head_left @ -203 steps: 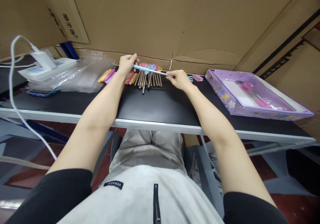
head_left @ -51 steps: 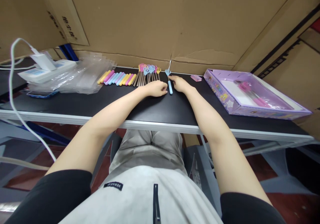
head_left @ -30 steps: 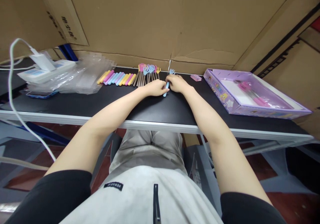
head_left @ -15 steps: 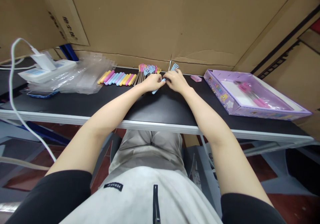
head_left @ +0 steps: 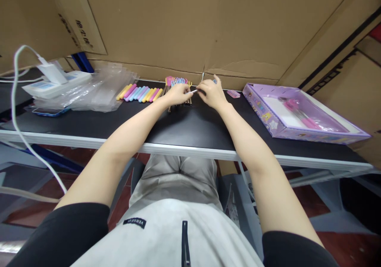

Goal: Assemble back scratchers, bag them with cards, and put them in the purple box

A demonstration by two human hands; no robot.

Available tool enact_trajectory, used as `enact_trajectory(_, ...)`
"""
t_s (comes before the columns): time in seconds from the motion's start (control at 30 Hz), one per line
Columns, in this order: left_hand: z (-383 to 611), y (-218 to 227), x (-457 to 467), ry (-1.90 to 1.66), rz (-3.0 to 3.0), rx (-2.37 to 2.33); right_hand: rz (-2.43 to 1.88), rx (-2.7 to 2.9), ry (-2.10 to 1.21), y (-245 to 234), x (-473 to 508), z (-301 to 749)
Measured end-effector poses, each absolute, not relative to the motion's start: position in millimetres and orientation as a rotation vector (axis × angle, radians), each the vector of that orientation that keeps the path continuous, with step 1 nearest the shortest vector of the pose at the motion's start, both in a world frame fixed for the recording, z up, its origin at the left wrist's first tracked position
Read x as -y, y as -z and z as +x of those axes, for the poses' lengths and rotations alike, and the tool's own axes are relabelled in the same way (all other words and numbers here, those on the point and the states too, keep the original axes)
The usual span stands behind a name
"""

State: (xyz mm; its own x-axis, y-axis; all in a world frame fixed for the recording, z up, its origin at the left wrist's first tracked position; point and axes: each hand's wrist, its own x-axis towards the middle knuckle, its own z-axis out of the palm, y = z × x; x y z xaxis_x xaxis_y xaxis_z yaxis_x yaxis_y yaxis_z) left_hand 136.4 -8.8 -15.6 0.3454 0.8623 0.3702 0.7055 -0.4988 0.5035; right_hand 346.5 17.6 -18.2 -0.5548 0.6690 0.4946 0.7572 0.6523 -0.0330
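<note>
My left hand (head_left: 178, 94) is closed in a pinch at one end of a back scratcher, whose thin pale shaft (head_left: 194, 91) shows in the gap between my hands. My right hand (head_left: 212, 94) is closed around the other end, with a bit of light blue head (head_left: 214, 81) showing behind its fingers. Just behind and under my left hand lies a bunch of back scratchers (head_left: 178, 80) with pink, blue and yellow hand-shaped heads and dark shafts. My left hand hides part of them. Left of it, pastel handles (head_left: 139, 93) lie side by side in a row.
Clear plastic sleeves (head_left: 104, 88) lie at the left near a white power strip (head_left: 74, 79) with a charger and a phone (head_left: 50, 111). Small pink cards (head_left: 233, 94) lie right of my hands. A purple box (head_left: 274, 120) stands farther right. Cardboard (head_left: 178, 29) walls the back.
The light blue handle that stuck out below my left hand no longer shows there. The blue head above my right hand is now mostly covered by its fingers.
</note>
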Motion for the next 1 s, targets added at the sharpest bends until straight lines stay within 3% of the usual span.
enact_trajectory(0.37,127,17,-6,-0.981,2.316,-1.399,-1.371,2.080,0.284,13,-29,373)
enact_trajectory(0.7,128,16,-4,-1.014,2.246,-1.350,-1.249,1.585,-0.805,19,-44,357)
enact_trajectory(1.0,132,15,-1,-0.953,2.125,-1.278,-1.140,1.636,-0.880,15,-30,342)
